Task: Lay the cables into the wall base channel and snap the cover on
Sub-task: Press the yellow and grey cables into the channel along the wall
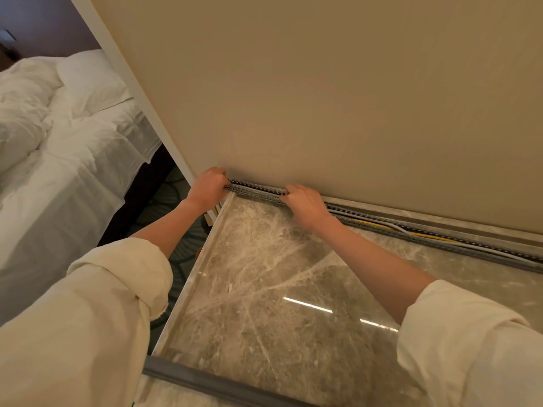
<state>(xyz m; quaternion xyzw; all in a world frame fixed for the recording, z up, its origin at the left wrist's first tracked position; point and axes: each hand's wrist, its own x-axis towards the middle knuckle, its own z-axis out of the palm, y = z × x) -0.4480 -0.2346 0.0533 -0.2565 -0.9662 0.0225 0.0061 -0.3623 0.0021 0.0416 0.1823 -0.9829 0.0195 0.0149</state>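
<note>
A grey slotted channel point(258, 191) runs along the foot of the beige wall, from the wall's left corner off to the right edge. Yellow and white cables point(417, 232) lie inside its open right stretch. My left hand point(207, 188) grips the channel's left end at the corner, fingers curled over it. My right hand point(305, 205) is closed on the channel a short way to the right. What the fingers pinch is hidden. A long grey cover strip point(211, 381) lies flat on the marble floor near me, apart from both hands.
Polished marble floor point(264, 289) spreads between me and the wall. A bed with white sheets point(58, 160) stands to the left beyond the wall's end, over dark patterned carpet point(176, 259). The beige wall point(323, 98) fills the far side.
</note>
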